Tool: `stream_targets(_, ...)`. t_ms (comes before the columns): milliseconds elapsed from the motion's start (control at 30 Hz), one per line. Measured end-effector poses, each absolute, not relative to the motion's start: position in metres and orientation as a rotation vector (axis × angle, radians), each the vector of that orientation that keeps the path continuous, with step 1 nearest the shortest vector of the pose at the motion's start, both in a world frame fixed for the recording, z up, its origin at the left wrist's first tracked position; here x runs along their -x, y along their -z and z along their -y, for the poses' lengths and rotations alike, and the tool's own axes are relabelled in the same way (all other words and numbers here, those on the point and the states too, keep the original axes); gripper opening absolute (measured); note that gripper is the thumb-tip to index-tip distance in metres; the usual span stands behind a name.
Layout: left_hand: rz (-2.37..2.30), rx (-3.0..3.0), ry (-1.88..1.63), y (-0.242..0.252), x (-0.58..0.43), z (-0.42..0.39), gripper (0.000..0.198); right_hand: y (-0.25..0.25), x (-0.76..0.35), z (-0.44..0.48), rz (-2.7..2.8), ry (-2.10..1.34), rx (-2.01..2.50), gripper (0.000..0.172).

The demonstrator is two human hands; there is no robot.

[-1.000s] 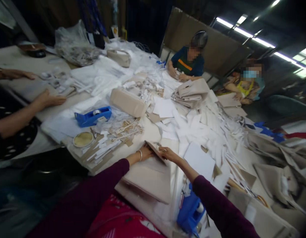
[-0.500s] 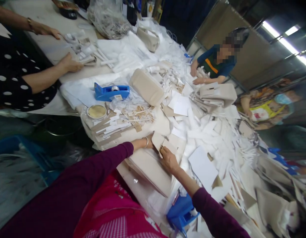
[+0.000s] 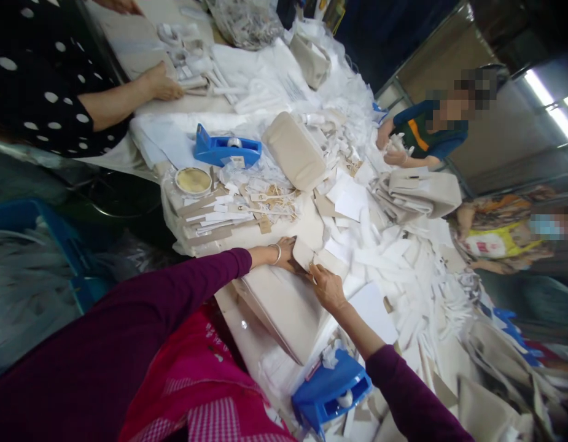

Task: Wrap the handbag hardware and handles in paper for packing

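Cannot read lettering (image 3: pixel 214 342) on pink apron (image 3: pixel 205 377). Pinching flap (image 3: pixel 304 252) of beige bag (image 3: pixel 281 301) on table (image 3: pixel 241 238) with right hand (image 3: pixel 327 288); cannot tell grip of left hand (image 3: pixel 286 252) beside it. Seeing flap's face now, one second before edge-on.

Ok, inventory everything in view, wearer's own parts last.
Held bag: one, beige, before the wearer
Other bags: several, beige, scattered around
Tape dispensers: at least two, blue, near and left-centre
Round container: one, yellowish, left
Strips: many, white and beige, left-centre
Loose material: uncountable, white, centre
Plastic bag: one, clear, back
Crate: one, blue, lower left
Co-workers: three, varied clothing, left, far, right
Lights: several, white, upper right
Left hand: one, purple-sleeved, at held bag
Right hand: one, purple-sleeved, at held bag
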State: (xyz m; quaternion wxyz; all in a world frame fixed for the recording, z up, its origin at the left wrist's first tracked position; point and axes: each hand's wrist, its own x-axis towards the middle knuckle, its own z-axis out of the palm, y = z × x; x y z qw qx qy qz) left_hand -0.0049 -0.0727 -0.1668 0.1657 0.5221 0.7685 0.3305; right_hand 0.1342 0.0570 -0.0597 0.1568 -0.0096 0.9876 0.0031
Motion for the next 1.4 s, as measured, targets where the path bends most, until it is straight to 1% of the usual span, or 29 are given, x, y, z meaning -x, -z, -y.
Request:
stream_targets(67, -2.187, -1.454, -0.879, 0.169, 0.005, 0.075, 0.083, 0.058, -0.130, -0.064, -2.798, 0.147, 0.080, 0.015)
stream_targets(133, -2.212, -1.415, -0.882, 0.171, 0.005, 0.078, 0.091, 0.059, -0.126, -0.071, -2.742, 0.353, 0.077, 0.019)
stream_targets(200, -2.233, -1.392, -0.911, 0.171, 0.006, 0.081, 0.090, 0.062, -0.122, -0.077, -2.605, 0.606, 0.011, 0.023)
stream_targets(300, -2.257, -1.308, -0.919, 0.171, 0.009, 0.087, 0.083, 0.069, -0.117, -0.088, -2.296, 0.931, -0.162, 0.027)
stream_targets(367, -2.281, -1.203, -0.909, 0.171, 0.011, 0.089, 0.085, 0.074, -0.114, -0.095, -2.147, 1.049, -0.230, 0.031)
stream_targets(433, -2.284, -1.105, -0.908, 0.172, 0.012, 0.090, 0.092, 0.077, -0.111, -0.100, -2.063, 1.112, -0.239, 0.033)
stream_targets(600, -2.205, -1.066, -0.889, 0.172, 0.015, 0.089, 0.116, 0.074, -0.101, -0.097, -1.946, 1.184, -0.244, 0.036)
stream_targets(667, -2.182, -1.081, -0.863, 0.170, 0.016, 0.090, 0.121, 0.071, -0.098, -0.092, -1.929, 1.191, -0.236, 0.036)
stream_targets(933, -2.198, -1.099, -0.849, 0.172, 0.012, 0.089, 0.119, 0.080, -0.106, -0.084, -2.029, 1.123, -0.242, 0.031)
stream_targets(1100, -2.168, -1.142, -0.879, 0.175, 0.014, 0.091, 0.123, 0.086, -0.115, -0.083, -2.205, 1.008, -0.200, 0.029)
stream_targets(1400, -2.119, -1.165, -0.861, 0.174, 0.016, 0.098, 0.127, 0.083, -0.114, -0.081, -2.202, 0.973, -0.137, 0.028)
